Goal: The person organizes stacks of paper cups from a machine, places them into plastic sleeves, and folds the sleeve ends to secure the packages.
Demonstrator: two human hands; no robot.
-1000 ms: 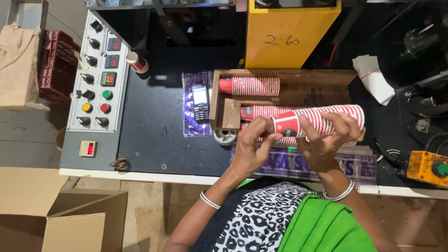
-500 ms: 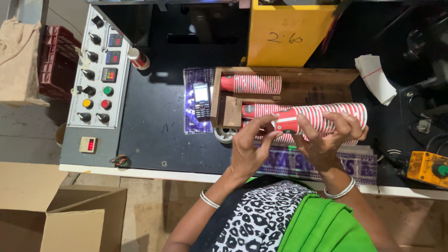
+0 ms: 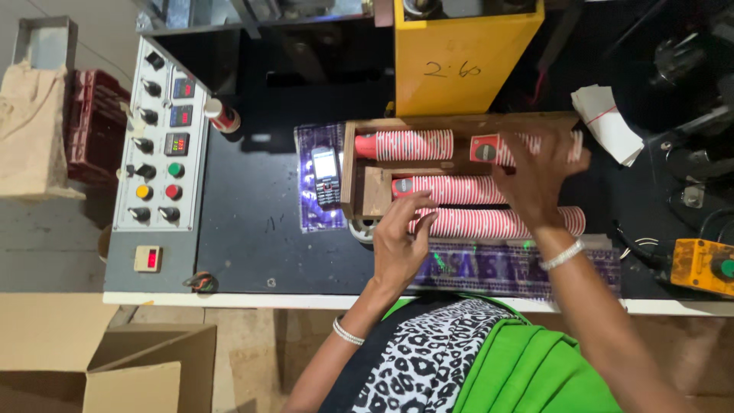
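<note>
Far to my left an open cardboard box [image 3: 107, 367] sits on the floor below the table [image 3: 252, 245], and a control panel [image 3: 157, 145] with knobs and coloured buttons takes up the table's left end, with a lone red-and-white cup [image 3: 223, 116] lying just beyond it. Between the panel and my work the dark tabletop is bare, the only wide room for sliding anything sideways. A small phone [image 3: 326, 174] lies just beside the wooden tray [image 3: 353, 172], out of the way of the stacks.

My left hand [image 3: 401, 241] rests on the near stack of striped cups [image 3: 497, 223], fingers [image 3: 417, 210] curled loosely over its left end; the grip is not clamped, more a steadying touch, which I judge keeps the row from rolling toward the table's front edge. That stack lies on its side outside the tray, touching the middle stack [image 3: 451, 190] within it. A shorter stack [image 3: 409, 144] lies in the tray's far slot.

My right hand [image 3: 535, 172] is closed around another nested bundle of cups [image 3: 489, 149], holding it sideways over the far slot, red base toward the short stack, apparently so it lines up end to end. The yellow housing [image 3: 459, 53] stands close behind the tray, so room there is tight. To the right lie a banded pile of paper blanks [image 3: 608, 122] and an orange box [image 3: 699, 264] near the edge.
</note>
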